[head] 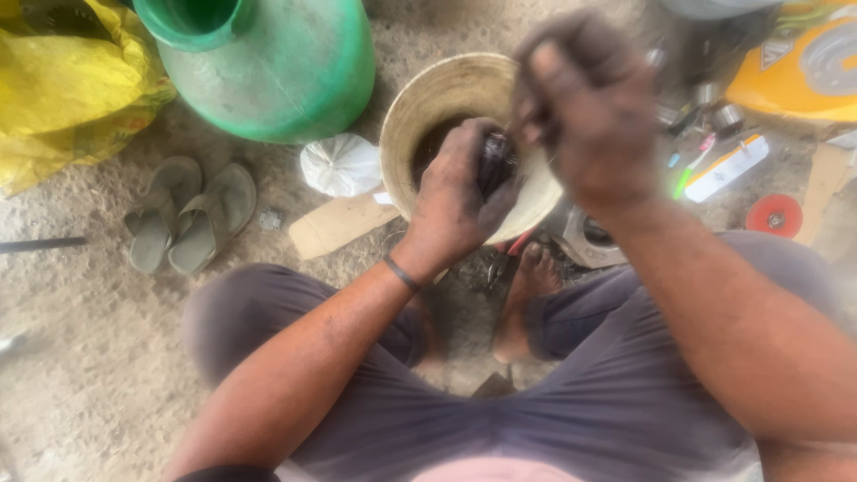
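Observation:
My left hand (460, 192) is grimy and closed around a small dark, greasy part (494, 161), held over a cream-coloured bowl (446, 89) with dark liquid inside. My right hand (589, 107) is blurred, raised above the bowl's right rim, fingers curled shut close to the same dark part; whether it grips anything I cannot tell. I am squatting on a dirt floor, with my knees and bare foot (531, 286) below the bowl.
A large green container (277, 71) stands behind the bowl, a yellow bag (62, 80) at far left. A pair of sandals (192, 214), a white wad (339, 165), cardboard (335, 223), a metal part (589, 236), small tools, a red disc (773, 215) and an orange object (803, 67) lie around.

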